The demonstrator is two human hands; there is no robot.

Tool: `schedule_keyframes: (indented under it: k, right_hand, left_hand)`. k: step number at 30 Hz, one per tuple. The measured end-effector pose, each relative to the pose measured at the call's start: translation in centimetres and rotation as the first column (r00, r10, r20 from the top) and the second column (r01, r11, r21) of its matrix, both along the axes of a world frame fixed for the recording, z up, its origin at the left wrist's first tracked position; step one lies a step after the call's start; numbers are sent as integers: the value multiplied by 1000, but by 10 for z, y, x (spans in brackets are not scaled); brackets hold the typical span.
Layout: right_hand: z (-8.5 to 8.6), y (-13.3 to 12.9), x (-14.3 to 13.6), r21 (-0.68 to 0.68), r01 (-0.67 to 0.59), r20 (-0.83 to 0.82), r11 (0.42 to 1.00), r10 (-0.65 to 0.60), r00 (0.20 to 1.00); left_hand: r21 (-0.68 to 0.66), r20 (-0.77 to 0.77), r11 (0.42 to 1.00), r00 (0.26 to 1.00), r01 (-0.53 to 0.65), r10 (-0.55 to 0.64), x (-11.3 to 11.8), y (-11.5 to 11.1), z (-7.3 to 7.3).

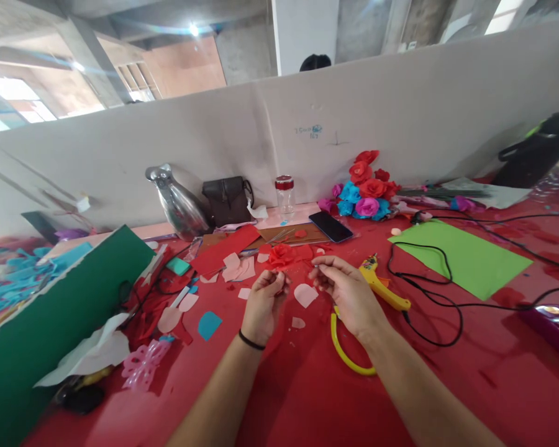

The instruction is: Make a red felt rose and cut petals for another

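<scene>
Many blue scraps lie to the far left of the red flower, which I take as my landmark. Next I make out a green board, left of the flower and nearer my camera, then some white paper and a pink cut-out, also nearer me than the flower. A steel flask stands behind and left of it; a blue petal lies in front and left of it; a dark bag sits behind it.

My view has the left hand just in front of the flower, fingers curled in towards the thumb — whether they pinch anything, I cannot tell. The flower itself lies on the red table, just beyond the hands. Behind it stands a jar; in front and slightly right is a pale petal.

Right of the flower I see a phone, then the right hand, thumb and forefinger tips near each other — again I cannot tell if they meet or grip something small. Farther right of the flower come paper blooms, a yellow glue gun and a green sheet.
</scene>
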State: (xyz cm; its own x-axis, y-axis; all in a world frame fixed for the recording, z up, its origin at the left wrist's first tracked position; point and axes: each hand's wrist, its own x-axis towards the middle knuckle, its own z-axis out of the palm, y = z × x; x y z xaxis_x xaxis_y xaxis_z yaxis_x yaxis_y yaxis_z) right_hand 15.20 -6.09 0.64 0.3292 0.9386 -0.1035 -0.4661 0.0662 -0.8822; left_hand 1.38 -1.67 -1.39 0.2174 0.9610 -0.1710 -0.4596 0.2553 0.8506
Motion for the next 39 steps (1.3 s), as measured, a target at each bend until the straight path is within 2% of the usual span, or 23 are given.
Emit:
schedule_keyframes:
  k: [8, 13, 19, 28, 30, 31, 32, 33, 35, 36, 37, 38, 39]
  right_hand:
    - [-5, 3, -4, -14, -37, 143, 999, 39, 989]
    - [-11, 2, -12, -32, -57, 257, 998, 63, 964]
    - [-12, -2, -19, 73, -58, 397, 996, 25, 917]
    - [-14, -2, -17, 89, 59, 547, 994, -98, 831]
    - [-15, 0, -12, 88, 69, 603, 994, -108, 790]
    - [-15, 1, -8, 80, 70, 668, 994, -106, 736]
    - [-15, 2, -4, 64, 69, 758, 996, -94, 646]
    - [-15, 3, 0, 34, 66, 857, 997, -63, 512]
    - [-16, 3, 5, -71, 65, 982, 995, 58, 181]
    - [-18, 4, 5, -130, 66, 991, 989, 128, 34]
    - [-20, 4, 5, -184, 64, 979, 981, 188, -75]
    - [-23, 4, 4, -227, 58, 962, 972, 233, -142]
    - [-25, 4, 2, -257, 46, 949, 965, 261, -177]
  left_hand:
    - [-178, 183, 978, 980, 113, -80, -6, 5, 4]
    - [-213, 206, 965, 973, 151, -107, -4, 2, 6]
    - [-93, 102, 982, 982, 166, -157, 4, -6, 9]
    - [22, -57, 996, 995, 81, -80, 13, -20, 12]
    - [56, -79, 997, 995, 57, -52, 13, -21, 13]
    - [72, -91, 997, 995, 41, -34, 13, -20, 14]
    - [88, -103, 996, 995, 23, -14, 12, -20, 14]
    - [104, -115, 995, 993, 3, 9, 11, -18, 14]
    - [131, -132, 990, 990, -42, 59, 9, -15, 14]
    - [138, -135, 989, 988, -62, 81, 7, -13, 14]
    - [137, -136, 987, 986, -77, 96, 6, -12, 13]
    - [131, -133, 987, 985, -88, 106, 5, -10, 13]
    - [121, -128, 988, 985, -96, 111, 4, -9, 13]
